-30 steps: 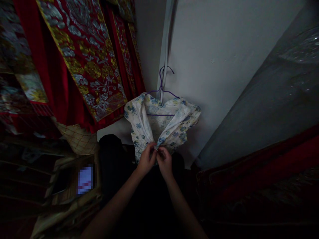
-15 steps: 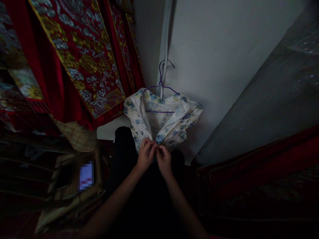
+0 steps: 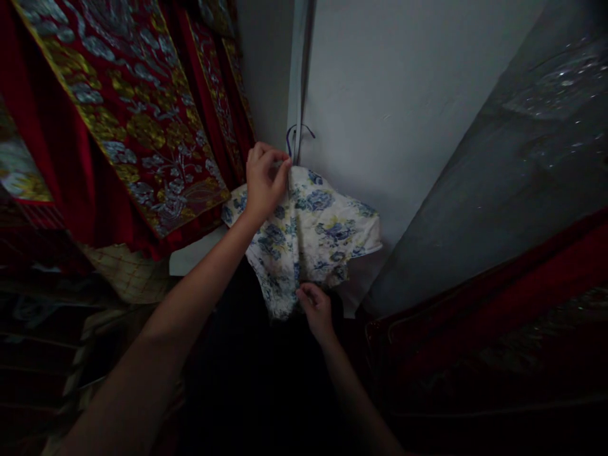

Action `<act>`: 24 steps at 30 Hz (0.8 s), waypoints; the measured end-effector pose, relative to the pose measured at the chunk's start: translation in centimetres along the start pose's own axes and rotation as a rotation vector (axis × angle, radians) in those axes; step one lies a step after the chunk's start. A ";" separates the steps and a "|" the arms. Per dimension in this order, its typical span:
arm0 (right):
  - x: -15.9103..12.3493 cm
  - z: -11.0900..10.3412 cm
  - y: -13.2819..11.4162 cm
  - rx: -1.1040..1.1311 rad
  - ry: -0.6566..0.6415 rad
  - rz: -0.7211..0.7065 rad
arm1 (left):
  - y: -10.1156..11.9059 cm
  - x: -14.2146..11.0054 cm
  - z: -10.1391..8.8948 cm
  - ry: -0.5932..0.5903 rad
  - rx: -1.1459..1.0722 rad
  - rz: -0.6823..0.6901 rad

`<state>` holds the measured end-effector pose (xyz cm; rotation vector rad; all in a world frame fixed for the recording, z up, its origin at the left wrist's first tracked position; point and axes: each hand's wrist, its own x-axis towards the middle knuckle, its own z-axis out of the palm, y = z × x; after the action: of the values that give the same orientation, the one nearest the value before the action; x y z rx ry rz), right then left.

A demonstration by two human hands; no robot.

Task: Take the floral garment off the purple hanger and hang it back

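Head view: left hand [image 3: 266, 179] pinches the shirt [image 3: 327, 221] at eleven o'clock, right hand [image 3: 317, 311] pinches its edge at six; the hanger [image 3: 288, 142] shows at twelve.

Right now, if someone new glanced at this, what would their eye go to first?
Probably the pale floral garment in the middle, with the left hand at its top edge beside the hanger hook and the right hand pinching its lower front edge. Next would come the red cloth with gold and silver embroidery, filling the upper left.
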<state>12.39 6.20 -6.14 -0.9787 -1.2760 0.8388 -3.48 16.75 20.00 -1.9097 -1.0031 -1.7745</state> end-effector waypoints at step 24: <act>15.8 7.0 -17.8 0.181 0.045 -0.468 | 0.3 -8.2 -0.6 0.064 -0.173 0.003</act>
<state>6.91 14.97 16.47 -0.5201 -1.2956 0.5510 -3.47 14.01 12.21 -1.9390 -0.8489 -1.9650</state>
